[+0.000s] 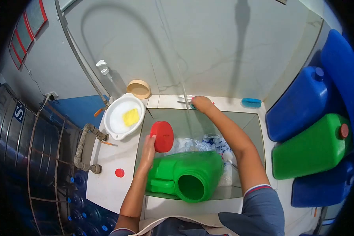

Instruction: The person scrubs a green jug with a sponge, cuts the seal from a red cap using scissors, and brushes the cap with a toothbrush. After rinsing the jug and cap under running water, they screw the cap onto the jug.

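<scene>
My left hand (147, 151) grips a large round red lid (162, 136) by its edge, above the left part of the sink (157, 115). Below it a green jerrycan (202, 159) lies across the sink, its wide round mouth uncapped and facing me. My right hand (201, 104) reaches to the back ledge, fingers closed among small items there; a thin dark tip and bits of pink and teal show beside them. What exactly it holds is hidden. A thin stream of water falls near that hand. Crumpled clear and blue-white plastic (214, 142) lies in the sink behind the jerrycan.
Left of the sink stand a white basin (107, 118) of suds with a yellow sponge (133, 117), a pump bottle (106, 72) and a small red cap (119, 172). A blue brush (251, 103) lies on the back ledge. Blue jerrycans (299, 102) and a green one (306, 149) line the right.
</scene>
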A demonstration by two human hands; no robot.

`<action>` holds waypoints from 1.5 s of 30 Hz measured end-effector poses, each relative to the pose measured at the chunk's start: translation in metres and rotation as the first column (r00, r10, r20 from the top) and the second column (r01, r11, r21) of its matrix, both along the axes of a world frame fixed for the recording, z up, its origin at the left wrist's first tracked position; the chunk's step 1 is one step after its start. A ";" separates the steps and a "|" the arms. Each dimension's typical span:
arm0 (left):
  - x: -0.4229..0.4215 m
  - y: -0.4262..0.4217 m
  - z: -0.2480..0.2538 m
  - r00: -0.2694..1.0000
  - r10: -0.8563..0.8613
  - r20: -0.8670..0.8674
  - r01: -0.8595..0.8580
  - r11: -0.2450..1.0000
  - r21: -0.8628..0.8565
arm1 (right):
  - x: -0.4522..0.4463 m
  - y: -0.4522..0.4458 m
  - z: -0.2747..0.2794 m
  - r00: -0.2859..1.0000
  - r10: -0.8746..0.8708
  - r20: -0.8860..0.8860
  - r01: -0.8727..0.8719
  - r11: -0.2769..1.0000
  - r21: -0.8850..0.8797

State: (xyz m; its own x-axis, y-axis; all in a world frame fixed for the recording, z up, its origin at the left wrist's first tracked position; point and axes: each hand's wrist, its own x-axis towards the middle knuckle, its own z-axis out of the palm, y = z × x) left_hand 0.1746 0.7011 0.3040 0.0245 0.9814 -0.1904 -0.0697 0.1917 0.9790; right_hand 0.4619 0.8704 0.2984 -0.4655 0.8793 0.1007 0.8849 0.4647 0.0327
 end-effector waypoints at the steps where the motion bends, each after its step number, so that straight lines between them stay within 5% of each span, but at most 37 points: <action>1: 0.003 0.000 0.000 1.000 0.009 0.001 -0.009 1.000 -0.001 | -0.004 0.010 -0.003 1.000 0.009 0.001 -0.009 1.000 -0.001; 5: 0.007 0.004 0.010 0.975 -0.049 0.217 0.083 0.986 -0.148 | -0.026 0.002 0.016 0.997 -0.080 0.020 0.082 0.981 -0.177; 7: 0.013 0.017 -0.002 0.954 -0.078 0.290 0.141 0.969 -0.202 | -0.028 -0.018 0.040 0.970 -0.196 -0.144 0.119 0.901 -0.417; 8: 0.021 0.025 -0.011 0.958 -0.089 0.272 0.157 0.958 -0.238 | -0.030 -0.031 0.051 0.896 -0.343 -0.281 0.081 0.750 -0.656; 9: 0.030 0.033 -0.020 0.961 -0.108 0.254 0.178 0.945 -0.274 | -0.032 -0.043 0.054 0.898 -0.349 -0.267 0.090 0.741 -0.666; 11: 0.052 0.054 -0.040 0.897 -0.183 0.402 0.325 0.890 -0.321 | -0.038 -0.064 0.060 0.525 -0.651 -0.549 -0.157 0.560 -0.814; 13: 0.083 0.077 -0.044 0.865 -0.249 0.436 0.431 0.815 -0.388 | -0.037 -0.068 0.062 0.601 -0.611 -0.516 -0.108 0.577 -0.809; 15: 0.103 0.090 -0.059 0.822 -0.357 0.444 0.522 0.784 -0.335 | -0.045 -0.074 0.061 0.404 -0.740 -0.537 -0.062 0.564 -0.824; 16: 0.105 0.096 -0.059 0.774 -0.454 0.441 0.601 0.747 -0.286 | -0.050 -0.078 0.062 0.419 -0.726 -0.545 -0.067 0.574 -0.816; 19: 0.095 0.082 -0.055 0.942 -0.246 0.227 0.305 0.911 -0.279 | -0.072 -0.086 0.063 0.421 -0.752 -0.507 -0.091 0.521 -0.849; 20: 0.079 0.074 -0.061 0.886 -0.204 0.416 0.316 0.923 -0.220 | -0.089 -0.086 0.067 0.596 -0.582 -0.553 -0.098 0.631 -0.770; 21: 0.064 0.065 -0.055 0.888 -0.194 0.416 0.305 0.927 -0.217 | -0.109 -0.085 0.070 0.738 -0.385 -0.555 -0.134 0.722 -0.679; 23: 0.030 0.039 -0.034 0.846 0.029 0.532 0.186 0.920 -0.345 | -0.168 -0.073 0.084 0.786 -0.124 -0.606 -0.246 0.837 -0.489; 25: -0.002 0.022 -0.039 0.815 0.061 0.576 0.157 0.934 -0.320 | -0.233 -0.052 0.066 0.774 0.074 -0.629 -0.197 0.972 -0.127; 30: -0.042 -0.023 -0.003 0.744 0.111 0.658 0.036 0.978 -0.206 | -0.323 -0.039 0.035 0.962 -0.145 -0.231 0.077 0.957 -0.281; 34: -0.052 -0.038 0.013 0.753 0.034 0.658 0.075 0.988 -0.137 | -0.309 -0.030 0.036 0.870 0.031 -0.492 -0.161 0.961 -0.223; 37: -0.051 -0.032 0.020 0.755 0.006 0.656 0.060 0.995 -0.078 | -0.245 -0.064 0.080 0.593 0.028 -0.805 -0.251 0.956 -0.151; 40: -0.034 -0.021 0.030 0.740 -0.096 0.666 0.131 0.991 -0.003 | -0.199 -0.126 0.064 0.626 0.175 -0.760 -0.293 0.956 -0.021; 42: -0.015 -0.031 0.032 0.761 -0.156 0.630 0.180 0.983 0.027 | -0.178 -0.158 0.064 0.672 0.477 -0.566 -0.390 0.878 0.277; 45: 0.005 -0.038 0.032 0.770 -0.290 0.569 0.255 0.956 0.142 | -0.144 -0.133 0.065 0.724 0.216 -0.656 -0.166 0.976 0.138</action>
State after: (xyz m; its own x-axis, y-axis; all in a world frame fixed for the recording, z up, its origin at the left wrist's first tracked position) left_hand 0.1796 0.6632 0.3361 0.3810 0.9246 -0.0012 -0.5774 0.2390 0.7807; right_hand 0.3175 0.7375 0.3637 -0.4158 0.7591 0.5008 0.5849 0.6449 -0.4919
